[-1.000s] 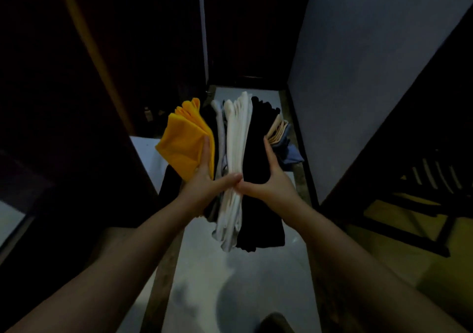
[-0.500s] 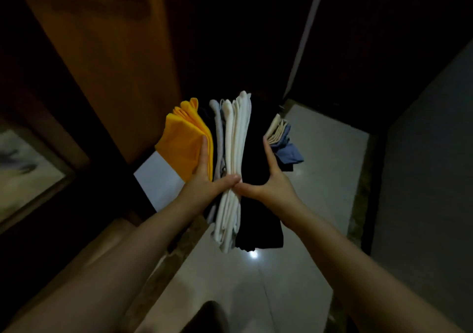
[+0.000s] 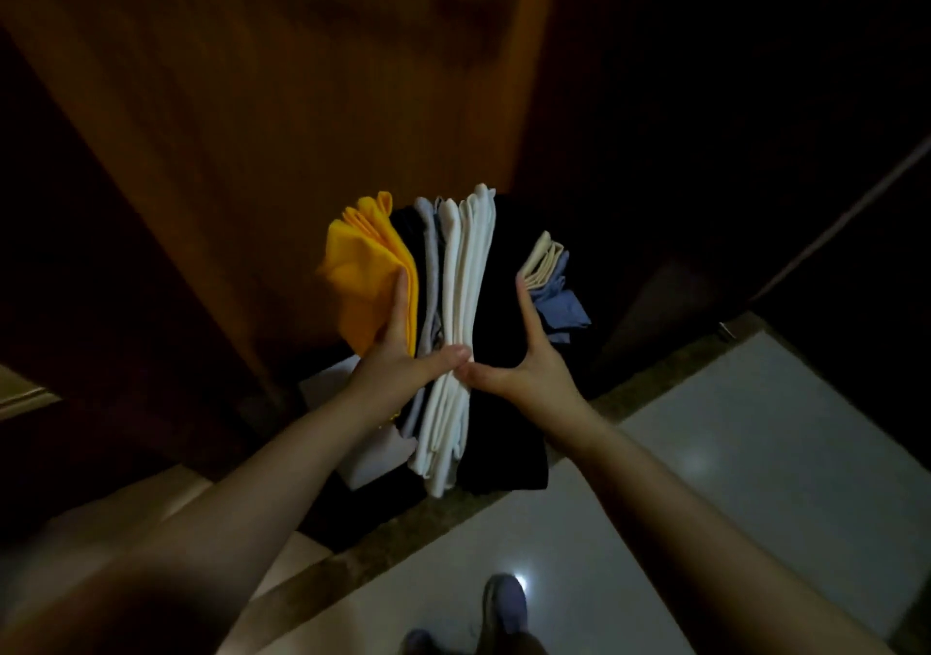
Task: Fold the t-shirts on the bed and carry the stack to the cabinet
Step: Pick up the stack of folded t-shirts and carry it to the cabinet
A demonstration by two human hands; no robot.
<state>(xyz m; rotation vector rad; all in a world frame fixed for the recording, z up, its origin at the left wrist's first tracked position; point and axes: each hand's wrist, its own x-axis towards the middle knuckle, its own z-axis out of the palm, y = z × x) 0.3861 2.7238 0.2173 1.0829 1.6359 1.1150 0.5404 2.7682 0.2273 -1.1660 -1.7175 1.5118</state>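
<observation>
Closer now than half a second ago, the brown wooden cabinet door (image 3: 302,100) fills the view from 9 to 12 o'clock. The pale floor (image 3: 755,453) has slid down to 4 o'clock. Both hands hold the stack the same way as before.

The left hand (image 3: 398,367) lies flat on the left side of the stack of t-shirts (image 3: 463,302). The stack is up in the air in the middle of the view, standing on its edge. The fingers (image 3: 400,302) of this hand are straight and pressed together on the yellow shirt (image 3: 362,271).

Next come a grey shirt (image 3: 432,271), white shirts (image 3: 468,276) and a black shirt (image 3: 509,312). Cream and blue shirts (image 3: 556,297) stick out at 3 o'clock of the stack.

The right hand (image 3: 524,367) presses the right side, its fingers straight and together too. The two thumbs lie across the near edge and touch at the tips.

At 1 o'clock is a dark space (image 3: 705,125), too dark to see what is in it. At 6 o'clock a shoe (image 3: 504,604) stands on the floor.
</observation>
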